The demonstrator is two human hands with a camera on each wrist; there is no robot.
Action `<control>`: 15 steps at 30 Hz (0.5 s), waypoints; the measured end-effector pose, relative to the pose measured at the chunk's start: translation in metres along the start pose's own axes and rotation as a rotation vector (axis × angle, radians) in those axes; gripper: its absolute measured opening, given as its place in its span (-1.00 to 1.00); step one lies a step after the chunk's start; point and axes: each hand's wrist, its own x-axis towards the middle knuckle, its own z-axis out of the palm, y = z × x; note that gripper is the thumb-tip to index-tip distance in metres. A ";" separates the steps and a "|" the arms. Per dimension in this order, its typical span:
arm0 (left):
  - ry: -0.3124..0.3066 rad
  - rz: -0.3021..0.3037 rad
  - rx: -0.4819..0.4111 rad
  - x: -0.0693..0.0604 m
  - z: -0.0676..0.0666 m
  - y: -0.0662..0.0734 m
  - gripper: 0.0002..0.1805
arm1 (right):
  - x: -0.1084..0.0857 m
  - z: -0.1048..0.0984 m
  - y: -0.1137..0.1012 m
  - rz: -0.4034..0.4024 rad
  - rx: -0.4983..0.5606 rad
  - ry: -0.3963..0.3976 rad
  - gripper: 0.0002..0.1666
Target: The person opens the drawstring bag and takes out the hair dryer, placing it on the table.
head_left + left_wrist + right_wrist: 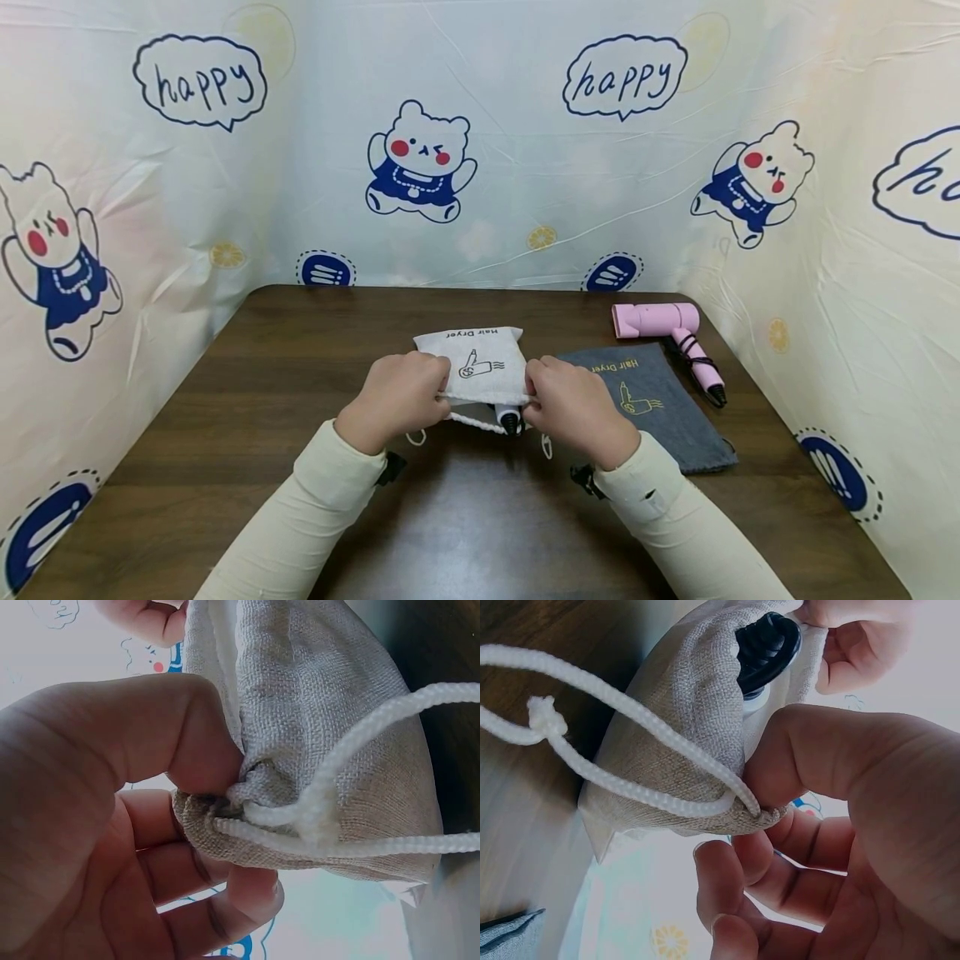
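Observation:
A light drawstring bag (483,367) printed "Hair Dryer" is held by both hands at its mouth, which faces the person. The left hand (397,396) pinches one corner of the opening; in the left wrist view its thumb and fingers (202,757) grip the cloth beside a white cord (367,735). At the opposite corner the right hand (581,408) pinches the cloth, a knotted cord (637,712) hanging near it in the right wrist view. A white handle end with a black tip (509,419) shows in the mouth; the rest of that item is hidden inside.
On the right of the brown table (187,442) lies a flat grey-blue bag (667,417) printed "Hair Dryer". Behind it, near the far right corner, is a pink hair dryer (656,320) with its black cord wound round the handle. Printed cloth (510,183) surrounds the table.

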 end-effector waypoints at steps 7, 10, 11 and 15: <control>-0.009 -0.006 -0.003 0.001 0.001 -0.001 -0.75 | 0.000 0.000 0.001 0.004 0.007 -0.011 -0.77; -0.012 -0.008 -0.006 0.001 0.000 -0.002 -0.75 | 0.000 0.001 0.002 0.010 0.011 -0.023 -0.76; -0.016 -0.009 -0.007 0.001 0.000 -0.002 -0.76 | 0.000 0.001 0.002 0.012 0.012 -0.028 -0.76; -0.033 -0.018 -0.011 0.001 -0.001 -0.002 -0.77 | 0.001 0.001 0.003 0.015 0.003 -0.039 -0.75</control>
